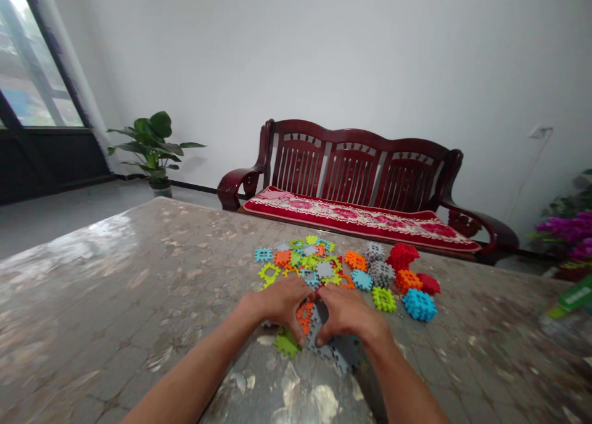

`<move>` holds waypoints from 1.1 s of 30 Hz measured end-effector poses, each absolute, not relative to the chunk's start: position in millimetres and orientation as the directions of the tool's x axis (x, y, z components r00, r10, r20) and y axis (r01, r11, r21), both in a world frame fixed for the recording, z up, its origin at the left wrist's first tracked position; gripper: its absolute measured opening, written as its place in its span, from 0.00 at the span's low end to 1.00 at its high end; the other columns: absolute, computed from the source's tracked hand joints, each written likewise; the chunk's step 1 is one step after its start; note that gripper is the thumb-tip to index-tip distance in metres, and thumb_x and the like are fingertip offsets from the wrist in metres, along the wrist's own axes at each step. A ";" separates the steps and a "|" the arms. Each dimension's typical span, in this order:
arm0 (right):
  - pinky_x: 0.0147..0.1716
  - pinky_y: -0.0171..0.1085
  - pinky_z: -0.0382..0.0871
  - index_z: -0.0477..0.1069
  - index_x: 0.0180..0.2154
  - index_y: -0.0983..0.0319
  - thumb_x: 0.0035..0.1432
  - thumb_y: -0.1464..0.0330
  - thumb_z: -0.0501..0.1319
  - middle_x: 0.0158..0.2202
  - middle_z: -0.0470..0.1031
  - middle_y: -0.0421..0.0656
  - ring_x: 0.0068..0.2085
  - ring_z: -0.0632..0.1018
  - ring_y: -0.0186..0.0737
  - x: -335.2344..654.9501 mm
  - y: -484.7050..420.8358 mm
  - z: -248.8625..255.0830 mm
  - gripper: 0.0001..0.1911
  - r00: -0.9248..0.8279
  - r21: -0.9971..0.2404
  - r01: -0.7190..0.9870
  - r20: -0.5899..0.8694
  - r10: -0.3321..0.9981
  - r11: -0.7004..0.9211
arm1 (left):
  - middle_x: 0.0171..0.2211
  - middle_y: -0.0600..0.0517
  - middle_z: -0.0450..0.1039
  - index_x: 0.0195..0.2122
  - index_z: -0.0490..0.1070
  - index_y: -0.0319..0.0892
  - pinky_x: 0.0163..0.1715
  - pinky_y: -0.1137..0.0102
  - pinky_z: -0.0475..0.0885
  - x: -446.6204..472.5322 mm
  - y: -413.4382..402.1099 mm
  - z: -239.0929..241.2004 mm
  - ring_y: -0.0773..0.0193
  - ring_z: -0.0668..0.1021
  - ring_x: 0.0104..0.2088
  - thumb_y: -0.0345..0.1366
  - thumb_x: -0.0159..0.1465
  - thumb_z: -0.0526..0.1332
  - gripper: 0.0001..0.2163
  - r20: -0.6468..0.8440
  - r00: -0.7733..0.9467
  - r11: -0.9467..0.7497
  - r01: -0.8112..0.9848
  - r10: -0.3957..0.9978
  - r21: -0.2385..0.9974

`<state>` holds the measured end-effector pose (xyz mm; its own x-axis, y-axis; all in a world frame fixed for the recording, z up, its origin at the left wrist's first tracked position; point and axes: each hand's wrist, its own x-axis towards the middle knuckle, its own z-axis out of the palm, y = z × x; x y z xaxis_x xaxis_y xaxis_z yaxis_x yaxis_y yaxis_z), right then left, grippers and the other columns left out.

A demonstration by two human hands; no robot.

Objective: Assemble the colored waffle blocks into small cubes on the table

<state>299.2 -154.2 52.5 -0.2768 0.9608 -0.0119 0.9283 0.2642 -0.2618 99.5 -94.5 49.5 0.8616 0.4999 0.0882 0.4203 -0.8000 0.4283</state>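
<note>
My left hand point(287, 303) is low over the table, its fingers curved and its thumb spread away from them. The thumb tip touches or nearly touches a green notched tile point(287, 344). Facing it, my right hand point(346, 314) also has thumb and fingers apart, beside grey notched tiles point(345, 352). A bit of red point(317, 293), seemingly a tile, shows between the two sets of fingertips. An orange tile point(304, 316) lies between the hands. My hands partly hide these pieces, so whether they are joined is unclear.
Beyond my hands is a spread of mixed coloured tiles point(296, 258). Small stacks stand to the right, including blue point(420, 305), green point(383, 299) and red point(402, 255) ones. A wooden bench point(349, 165) stands behind the table point(115, 307). A green-labelled bottle point(576, 297) is at far right.
</note>
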 end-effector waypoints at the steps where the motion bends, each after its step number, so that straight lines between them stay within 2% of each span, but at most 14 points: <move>1: 0.44 0.42 0.65 0.75 0.43 0.55 0.24 0.57 0.78 0.42 0.77 0.43 0.45 0.76 0.52 297.2 -155.4 50.4 0.37 -0.276 -0.238 0.935 -0.021 0.961 0.264 | 0.45 0.47 0.74 0.46 0.75 0.48 0.50 0.61 0.68 100.9 -96.5 48.1 0.48 0.74 0.46 0.58 0.36 0.74 0.36 0.067 0.862 -0.806 0.440 0.503 0.397; 5: 0.48 0.46 0.65 0.73 0.45 0.56 0.25 0.60 0.78 0.49 0.73 0.47 0.51 0.73 0.56 291.1 -157.6 46.8 0.38 -0.236 -0.192 0.956 -0.063 0.970 0.220 | 0.50 0.42 0.71 0.51 0.71 0.44 0.53 0.55 0.66 103.8 -101.9 44.5 0.43 0.71 0.51 0.57 0.34 0.75 0.43 -0.006 0.830 -0.787 0.532 0.558 0.311; 10: 0.50 0.48 0.65 0.72 0.45 0.57 0.27 0.61 0.77 0.50 0.72 0.49 0.52 0.72 0.57 284.7 -158.6 52.6 0.37 -0.200 -0.183 0.967 -0.097 0.975 0.180 | 0.50 0.45 0.69 0.50 0.70 0.46 0.56 0.57 0.65 104.5 -104.0 42.9 0.46 0.71 0.53 0.53 0.34 0.77 0.40 -0.001 0.807 -0.758 0.556 0.591 0.341; 13: 0.49 0.47 0.65 0.73 0.44 0.57 0.25 0.63 0.78 0.50 0.72 0.50 0.53 0.71 0.58 282.9 -158.3 55.9 0.38 -0.179 -0.192 0.967 -0.053 0.982 0.166 | 0.51 0.45 0.69 0.49 0.68 0.46 0.56 0.57 0.64 105.9 -104.9 43.5 0.46 0.71 0.53 0.51 0.36 0.77 0.39 0.000 0.802 -0.753 0.561 0.597 0.345; 17: 0.40 0.39 0.64 0.75 0.38 0.58 0.36 0.69 0.73 0.43 0.75 0.47 0.45 0.74 0.50 286.6 -152.3 58.8 0.22 -0.170 -0.216 0.962 -0.002 0.985 0.166 | 0.51 0.43 0.70 0.48 0.67 0.44 0.54 0.59 0.66 110.3 -105.6 44.2 0.46 0.72 0.52 0.46 0.39 0.77 0.36 -0.028 0.802 -0.744 0.566 0.597 0.354; 20: 0.33 0.35 0.59 0.75 0.33 0.58 0.44 0.71 0.67 0.35 0.77 0.42 0.38 0.75 0.42 294.7 -143.9 62.7 0.09 -0.174 -0.327 0.933 -0.043 0.984 0.150 | 0.47 0.47 0.73 0.45 0.67 0.44 0.46 0.64 0.69 112.0 -105.5 46.2 0.50 0.74 0.47 0.42 0.41 0.76 0.30 -0.075 0.775 -0.693 0.600 0.627 0.399; 24: 0.31 0.33 0.58 0.74 0.30 0.60 0.49 0.69 0.62 0.30 0.76 0.40 0.34 0.74 0.38 304.9 -131.7 65.2 0.03 -0.078 -0.490 0.870 -0.013 0.997 0.062 | 0.40 0.53 0.74 0.44 0.67 0.46 0.34 0.70 0.67 109.9 -101.8 49.0 0.57 0.75 0.39 0.39 0.46 0.71 0.24 -0.114 0.717 -0.593 0.646 0.688 0.480; 26: 0.33 0.34 0.63 0.75 0.31 0.61 0.50 0.67 0.62 0.30 0.77 0.40 0.34 0.75 0.40 306.9 -125.6 62.5 0.05 0.002 -0.601 0.798 0.051 0.999 0.029 | 0.36 0.55 0.73 0.43 0.68 0.46 0.32 0.71 0.66 108.5 -96.2 47.3 0.61 0.74 0.36 0.37 0.49 0.68 0.20 -0.078 0.712 -0.567 0.616 0.698 0.547; 29: 0.40 0.38 0.69 0.77 0.38 0.59 0.51 0.64 0.62 0.34 0.79 0.42 0.37 0.77 0.42 308.2 -117.3 56.2 0.12 0.112 -0.779 0.626 0.153 0.982 0.050 | 0.35 0.55 0.73 0.44 0.68 0.44 0.35 0.72 0.67 105.8 -83.3 42.7 0.64 0.74 0.36 0.32 0.53 0.62 0.16 0.051 0.640 -0.502 0.548 0.766 0.669; 31: 0.44 0.41 0.70 0.76 0.44 0.58 0.50 0.63 0.63 0.38 0.79 0.43 0.41 0.78 0.43 311.3 -113.9 54.2 0.18 0.155 -0.825 0.560 0.204 0.967 0.084 | 0.38 0.52 0.74 0.47 0.68 0.43 0.39 0.70 0.69 102.2 -74.7 42.8 0.63 0.75 0.38 0.31 0.55 0.60 0.16 0.131 0.531 -0.451 0.536 0.837 0.714; 33: 0.46 0.42 0.71 0.76 0.47 0.57 0.49 0.63 0.64 0.41 0.79 0.43 0.43 0.78 0.43 317.2 -113.6 56.1 0.20 0.167 -0.824 0.558 0.226 0.960 0.097 | 0.45 0.48 0.73 0.49 0.68 0.41 0.46 0.67 0.69 96.8 -69.0 48.4 0.60 0.75 0.44 0.31 0.54 0.63 0.20 0.213 0.469 -0.473 0.555 0.857 0.684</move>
